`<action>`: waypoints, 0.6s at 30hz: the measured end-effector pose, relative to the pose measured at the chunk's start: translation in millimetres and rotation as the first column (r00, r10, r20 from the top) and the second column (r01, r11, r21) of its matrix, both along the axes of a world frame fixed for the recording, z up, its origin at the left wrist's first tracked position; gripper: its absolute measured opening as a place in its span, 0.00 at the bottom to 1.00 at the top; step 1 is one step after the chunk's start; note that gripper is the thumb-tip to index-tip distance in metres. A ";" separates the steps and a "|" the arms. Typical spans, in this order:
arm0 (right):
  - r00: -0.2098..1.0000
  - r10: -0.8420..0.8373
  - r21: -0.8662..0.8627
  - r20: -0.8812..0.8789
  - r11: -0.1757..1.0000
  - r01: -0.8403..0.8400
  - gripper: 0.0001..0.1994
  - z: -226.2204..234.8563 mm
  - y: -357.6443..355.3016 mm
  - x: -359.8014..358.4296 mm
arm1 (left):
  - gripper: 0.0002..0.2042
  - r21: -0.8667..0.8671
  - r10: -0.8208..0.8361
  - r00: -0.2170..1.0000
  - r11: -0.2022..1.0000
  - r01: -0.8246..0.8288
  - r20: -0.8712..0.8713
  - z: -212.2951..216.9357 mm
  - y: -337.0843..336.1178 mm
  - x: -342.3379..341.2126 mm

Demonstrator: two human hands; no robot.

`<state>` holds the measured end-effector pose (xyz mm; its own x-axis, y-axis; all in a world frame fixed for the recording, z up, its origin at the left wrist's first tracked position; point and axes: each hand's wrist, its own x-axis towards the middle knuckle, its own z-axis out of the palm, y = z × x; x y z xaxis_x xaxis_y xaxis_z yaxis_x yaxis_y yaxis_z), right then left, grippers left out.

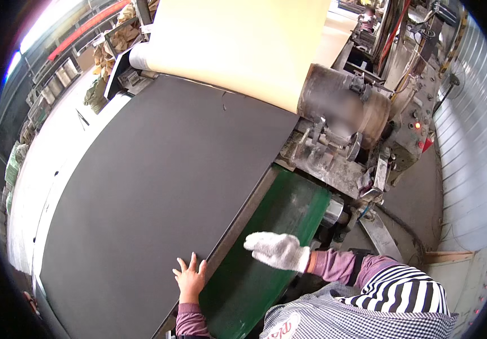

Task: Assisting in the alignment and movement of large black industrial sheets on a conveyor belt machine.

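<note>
**Dark sheet most of the way out of the roller**

While the bare left hand [190, 277] lies flat, fingers spread, gripping nothing, on the black sheet's [159, 192] near edge, the gloved right hand [277, 250] hovers open over the green belt [266, 265]. Beyond the fingertips, the sheet's far end is under the cream roll [238, 45].

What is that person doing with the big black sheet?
A person stands at a big machine. Their bare left hand lies flat on the near edge of a wide dark sheet that runs out from under a cream roll. Their right hand, in a white glove, hovers open above the green belt beside the sheet, holding nothing.
</note>
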<state>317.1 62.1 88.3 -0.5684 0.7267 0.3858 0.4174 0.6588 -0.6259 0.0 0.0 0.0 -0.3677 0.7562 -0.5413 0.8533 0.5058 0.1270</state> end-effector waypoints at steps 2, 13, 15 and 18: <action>0.989 0.126 -0.133 -0.074 0.982 -0.135 0.13 2.2 -32.6 -12.3 | 0.30 0.428 -0.193 0.965 0.898 0.101 0.175 -0.5 1.9 -0.2; 0.940 0.251 -0.599 0.231 0.798 -0.066 0.17 3.6 -97.5 31.1 | 0.32 0.075 0.462 0.812 0.881 -0.468 -0.356 17.4 -221.2 -153.2; 0.920 0.277 -0.631 0.279 0.775 -0.042 0.17 4.1 -105.0 37.4 | 0.31 0.018 0.353 0.858 0.927 -0.374 -0.372 15.5 -237.7 -164.6; 0.926 0.246 -0.585 0.287 0.810 -0.034 0.14 3.1 -117.1 39.6 | 0.29 0.095 0.004 0.948 0.995 0.028 -0.319 2.7 -222.6 -160.5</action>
<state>356.8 -55.0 91.4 -0.6959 0.6545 -0.2956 0.5999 0.3036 -0.7402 -160.5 -222.6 2.7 -0.4991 0.8049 -0.3209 0.8634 0.4937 -0.1045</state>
